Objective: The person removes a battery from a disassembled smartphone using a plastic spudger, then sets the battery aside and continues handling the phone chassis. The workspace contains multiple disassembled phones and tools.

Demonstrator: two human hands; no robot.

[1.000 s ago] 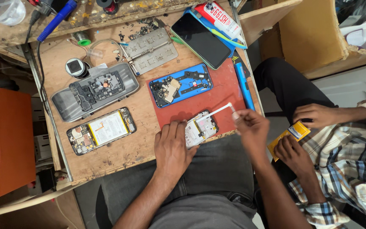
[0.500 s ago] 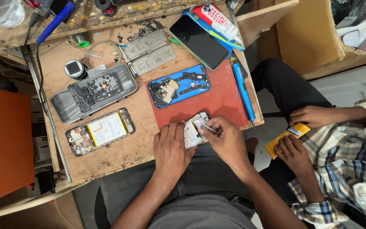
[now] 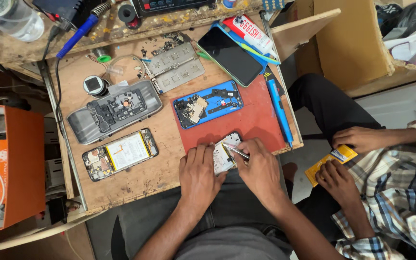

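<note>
Left hand (image 3: 199,177) flat, pinning opened phone (image 3: 225,155) at desk (image 3: 136,180) front edge; right hand (image 3: 261,168) pinching tweezers (image 3: 237,152) — slip risk: gouged board, phone sliding off.

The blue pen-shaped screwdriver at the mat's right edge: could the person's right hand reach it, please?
Probably yes: the blue screwdriver lies uncovered just beyond the right hand, though that hand holds tweezers.

A phone-repair workshop. The scarred wooden table (image 3: 136,185) carries opened handsets: one exposing its battery (image 3: 120,154), a blue phone frame (image 3: 208,103) on a red work mat (image 3: 258,120), and a grey back shell (image 3: 114,115). Also shown are a blue precision screwdriver (image 3: 279,108), a metal stencil plate (image 3: 175,67) and a soldering handle (image 3: 78,36).
</note>
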